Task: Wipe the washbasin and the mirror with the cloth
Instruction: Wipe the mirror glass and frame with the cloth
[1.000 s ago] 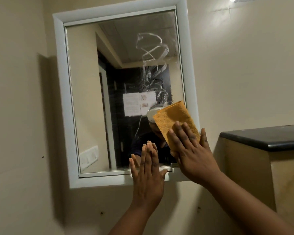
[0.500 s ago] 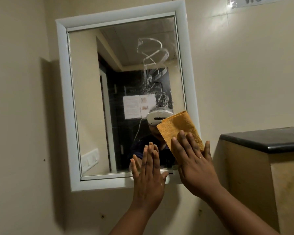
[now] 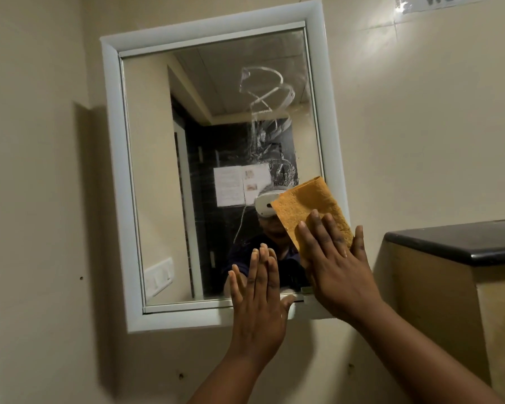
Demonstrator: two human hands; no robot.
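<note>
Fingers [image 3: 318,228] of the right hand [image 3: 337,275] lie straight and slightly apart, pressing the cloth [image 3: 309,205] flat on the mirror [image 3: 216,170] at its lower right corner; the left hand [image 3: 258,298], fingers straight and together, rests on the bottom frame. Since a second ago the cloth has barely shifted, so the soapy swirl [image 3: 266,91] above still needs wiping. Beige wall [image 3: 420,126] surrounds it, a dark-topped ledge [image 3: 464,240] stands right, and no washbasin shows.

The person's forearms are bare to the frame's bottom edge, no sleeve, watch or ring showing on the left hand [image 3: 258,298] or right hand [image 3: 337,269]. The mirror reflection shows a dark top and a white headset [image 3: 265,204].
</note>
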